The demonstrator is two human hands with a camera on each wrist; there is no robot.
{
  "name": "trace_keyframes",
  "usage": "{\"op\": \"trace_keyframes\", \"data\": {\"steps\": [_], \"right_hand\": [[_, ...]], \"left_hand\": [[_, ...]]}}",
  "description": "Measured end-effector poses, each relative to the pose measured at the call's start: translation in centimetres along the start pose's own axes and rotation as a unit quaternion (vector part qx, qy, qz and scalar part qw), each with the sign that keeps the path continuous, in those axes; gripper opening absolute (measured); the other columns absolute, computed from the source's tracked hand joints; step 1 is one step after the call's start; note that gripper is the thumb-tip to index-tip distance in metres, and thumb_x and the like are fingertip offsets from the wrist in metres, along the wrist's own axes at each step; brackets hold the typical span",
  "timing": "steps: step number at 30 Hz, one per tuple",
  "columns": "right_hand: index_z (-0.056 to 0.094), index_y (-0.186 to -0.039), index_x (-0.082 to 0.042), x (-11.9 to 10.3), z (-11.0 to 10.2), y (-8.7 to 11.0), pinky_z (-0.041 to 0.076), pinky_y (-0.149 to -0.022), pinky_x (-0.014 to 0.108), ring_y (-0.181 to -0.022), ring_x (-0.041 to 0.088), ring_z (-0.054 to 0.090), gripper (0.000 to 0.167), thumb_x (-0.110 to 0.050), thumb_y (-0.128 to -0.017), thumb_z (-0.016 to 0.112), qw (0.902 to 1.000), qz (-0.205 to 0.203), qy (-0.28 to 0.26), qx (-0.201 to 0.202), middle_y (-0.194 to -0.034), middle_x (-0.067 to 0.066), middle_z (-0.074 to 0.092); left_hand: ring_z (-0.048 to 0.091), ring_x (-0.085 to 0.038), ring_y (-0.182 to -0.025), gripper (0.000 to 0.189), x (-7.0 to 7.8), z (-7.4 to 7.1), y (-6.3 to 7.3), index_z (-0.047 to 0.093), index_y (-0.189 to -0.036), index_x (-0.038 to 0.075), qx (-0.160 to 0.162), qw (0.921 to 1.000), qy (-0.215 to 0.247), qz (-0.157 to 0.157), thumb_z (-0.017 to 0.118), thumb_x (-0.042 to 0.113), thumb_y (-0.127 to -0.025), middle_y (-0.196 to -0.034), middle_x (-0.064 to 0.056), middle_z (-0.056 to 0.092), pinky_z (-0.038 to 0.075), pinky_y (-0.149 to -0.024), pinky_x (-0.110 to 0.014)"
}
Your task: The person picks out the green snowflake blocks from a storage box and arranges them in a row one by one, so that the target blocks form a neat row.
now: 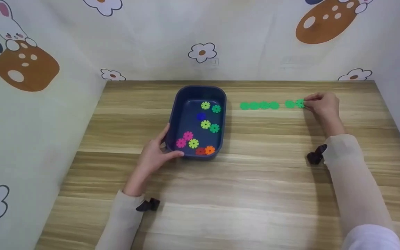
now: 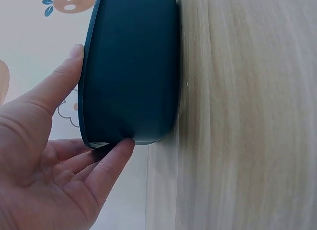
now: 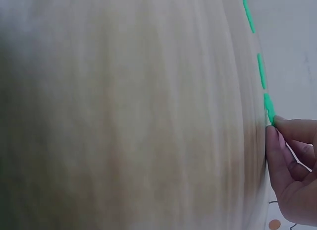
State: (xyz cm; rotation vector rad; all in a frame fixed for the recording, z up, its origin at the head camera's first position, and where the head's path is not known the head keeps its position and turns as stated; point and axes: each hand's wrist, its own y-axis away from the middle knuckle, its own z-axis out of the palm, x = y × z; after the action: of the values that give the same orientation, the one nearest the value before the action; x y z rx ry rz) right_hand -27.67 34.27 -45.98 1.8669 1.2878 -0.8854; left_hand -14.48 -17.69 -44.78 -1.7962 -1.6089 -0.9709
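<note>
A dark blue rectangular tray (image 1: 196,95) stands on the table, with several small notched plastic discs inside in yellow, green, pink, blue, red and orange. My left hand (image 1: 152,156) grips its near left corner, thumb on the rim and fingers along the side; the left wrist view shows the same hand (image 2: 59,155) against the tray wall (image 2: 131,66). Over to the right, my right hand (image 1: 325,106) pinches a green notched disc (image 1: 299,103) between thumb and fingertips, low at the tabletop. Beside it lies another green disc (image 1: 289,104). Further left several green discs (image 1: 259,105) form a row.
The wood-grain table (image 1: 241,194) meets a pale patterned wall cloth (image 1: 151,45) along its back edge, with more cloth at the left. Both wrists carry small black devices (image 1: 316,155) on the sleeves.
</note>
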Motion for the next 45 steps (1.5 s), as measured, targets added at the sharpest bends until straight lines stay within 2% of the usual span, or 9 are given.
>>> {"op": "trace_keyframes", "data": {"steps": [4,10,14,18,21,28,31,36,45], "right_hand": [[0.070,-0.107,0.003,-0.2,0.3,0.0,0.043,-0.070,0.018,-0.088,0.013,0.053,0.025,-0.014,-0.089,0.070,0.9974,-0.013,0.070,0.011,-0.097,0.009,0.067],[0.075,-0.090,-0.007,-0.4,0.6,0.0,0.041,-0.067,0.023,-0.082,0.017,0.053,0.008,-0.014,-0.087,0.072,0.9948,-0.031,0.094,0.023,-0.089,0.007,0.068],[0.074,-0.095,-0.003,-0.3,0.4,0.1,0.041,-0.068,0.023,-0.084,0.018,0.052,0.013,-0.014,-0.088,0.071,0.9951,-0.029,0.092,0.021,-0.089,0.006,0.068],[0.071,-0.104,0.003,-0.3,0.2,0.4,0.043,-0.068,0.018,-0.085,0.014,0.054,0.024,-0.016,-0.089,0.071,0.9969,-0.025,0.072,0.022,-0.087,0.002,0.068],[0.069,-0.108,0.005,-0.7,0.1,0.6,0.048,-0.066,0.016,-0.080,0.011,0.057,0.028,-0.016,-0.090,0.070,0.9990,-0.020,0.034,0.018,-0.084,-0.001,0.067],[0.066,-0.110,0.008,-3.8,0.9,1.1,0.053,-0.070,0.019,-0.072,0.003,0.064,0.027,-0.011,-0.090,0.068,0.9985,-0.053,-0.013,-0.010,-0.083,-0.005,0.065],[0.065,-0.107,0.010,-5.3,1.9,1.5,0.055,-0.071,0.024,-0.070,0.006,0.067,0.024,-0.006,-0.090,0.068,0.9955,-0.074,-0.050,-0.028,-0.080,-0.004,0.066],[0.066,-0.101,0.009,-7.5,3.8,2.2,0.055,-0.067,0.023,-0.070,0.007,0.066,0.018,-0.004,-0.088,0.069,0.9889,-0.110,-0.082,-0.057,-0.080,-0.002,0.067],[0.068,-0.101,0.008,-11.0,8.1,3.8,0.055,-0.069,0.023,-0.080,0.018,0.068,0.018,-0.004,-0.087,0.071,0.9753,-0.138,-0.124,-0.121,-0.087,0.006,0.068]], "left_hand": [[0.040,-0.031,-0.133,0.104,0.0,-0.1,0.0,0.027,-0.153,0.011,0.001,1.0000,0.009,0.000,0.086,0.035,-0.070,-0.150,-0.018,0.034,0.038,-0.104,-0.041],[0.040,-0.031,-0.133,0.104,-0.1,-0.2,-0.1,0.027,-0.153,0.010,0.002,0.9999,0.012,0.008,0.086,0.033,-0.070,-0.151,-0.018,0.033,0.040,-0.102,-0.040],[0.040,-0.030,-0.132,0.104,0.0,-0.1,-0.1,0.028,-0.153,0.011,0.000,1.0000,0.004,0.008,0.086,0.036,-0.070,-0.150,-0.018,0.034,0.042,-0.100,-0.040],[0.040,-0.030,-0.133,0.104,0.2,0.0,-0.1,0.027,-0.153,0.013,-0.006,1.0000,-0.008,-0.001,0.084,0.040,-0.071,-0.150,-0.017,0.034,0.039,-0.103,-0.040],[0.039,-0.030,-0.134,0.103,0.3,0.1,-0.1,0.026,-0.154,0.013,-0.008,0.9999,-0.011,-0.007,0.084,0.039,-0.072,-0.151,-0.017,0.034,0.038,-0.104,-0.041],[0.040,-0.031,-0.133,0.104,0.2,0.0,0.0,0.026,-0.154,0.013,0.000,1.0000,-0.003,-0.005,0.086,0.034,-0.071,-0.151,-0.017,0.033,0.038,-0.104,-0.041],[0.039,-0.031,-0.133,0.104,0.2,0.0,0.0,0.026,-0.154,0.012,-0.001,1.0000,-0.004,-0.004,0.085,0.035,-0.071,-0.151,-0.017,0.033,0.038,-0.104,-0.041],[0.039,-0.031,-0.134,0.103,0.2,-0.1,0.0,0.027,-0.153,0.012,0.000,0.9999,-0.014,-0.003,0.085,0.037,-0.072,-0.150,-0.017,0.034,0.035,-0.106,-0.041],[0.040,-0.031,-0.133,0.103,0.0,0.0,0.0,0.027,-0.153,0.010,0.003,0.9999,-0.007,0.009,0.085,0.036,-0.072,-0.151,-0.017,0.033,0.037,-0.105,-0.041]]}}
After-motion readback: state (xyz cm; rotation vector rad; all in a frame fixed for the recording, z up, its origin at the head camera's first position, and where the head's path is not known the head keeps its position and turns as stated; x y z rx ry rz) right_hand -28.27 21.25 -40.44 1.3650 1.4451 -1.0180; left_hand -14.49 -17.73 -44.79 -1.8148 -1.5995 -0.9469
